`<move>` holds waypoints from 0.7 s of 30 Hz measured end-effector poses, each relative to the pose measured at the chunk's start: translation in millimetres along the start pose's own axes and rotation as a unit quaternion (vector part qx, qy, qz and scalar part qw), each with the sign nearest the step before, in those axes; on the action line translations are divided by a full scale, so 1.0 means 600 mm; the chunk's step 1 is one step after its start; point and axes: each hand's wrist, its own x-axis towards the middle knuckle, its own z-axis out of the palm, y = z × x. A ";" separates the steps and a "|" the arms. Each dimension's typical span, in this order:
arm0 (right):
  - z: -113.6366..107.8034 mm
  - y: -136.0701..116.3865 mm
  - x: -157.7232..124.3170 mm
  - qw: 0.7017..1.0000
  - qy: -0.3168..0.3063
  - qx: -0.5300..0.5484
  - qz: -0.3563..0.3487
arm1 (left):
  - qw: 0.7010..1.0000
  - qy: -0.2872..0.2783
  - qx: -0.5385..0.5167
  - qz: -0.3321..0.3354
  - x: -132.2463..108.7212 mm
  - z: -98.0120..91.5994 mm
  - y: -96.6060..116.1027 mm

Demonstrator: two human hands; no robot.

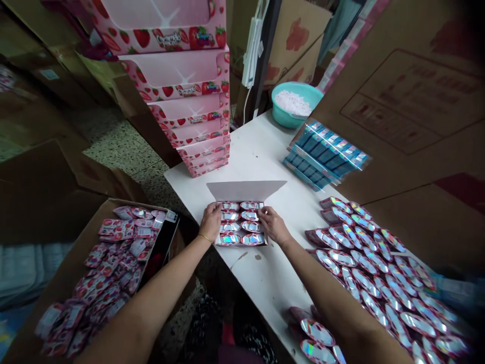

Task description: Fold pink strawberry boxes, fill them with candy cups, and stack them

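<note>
A small open display box (pixel 265 241) sits at the front edge of the white table, its pale lid flap (pixel 246 190) raised at the far side. Inside, shiny oval-ended packets (pixel 250 226) stand in two columns. My left hand (pixel 211 222), with a thin bracelet at the wrist, grips the box's left side, fingertips over the edge. At the opposite side my right hand (pixel 274 225) has its fingers curled onto the box's upper right wall, thumb and fingertips close together. Whether the right fingertips also touch a packet is hidden.
Stacked pink strawberry-print boxes (pixel 200 103) rise at the back left. Many similar packets (pixel 364 263) cover the table's right side. A carton (pixel 108 202) of pink packets stands at left. Behind are a turquoise basin (pixel 282 117) of white pieces and blue packs (pixel 322 154).
</note>
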 end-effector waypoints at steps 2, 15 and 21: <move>0.000 0.015 -0.003 0.995 0.024 0.098 0.026 | 0.998 0.006 -0.065 -0.022 0.009 -0.007 -0.016; -0.062 0.072 0.060 0.975 -0.172 -0.077 -0.116 | 0.948 -0.270 0.058 0.159 0.097 -0.074 -0.050; -0.040 -0.012 0.064 0.931 -0.241 -0.250 -0.113 | 0.910 -0.318 0.220 0.148 0.058 -0.053 0.024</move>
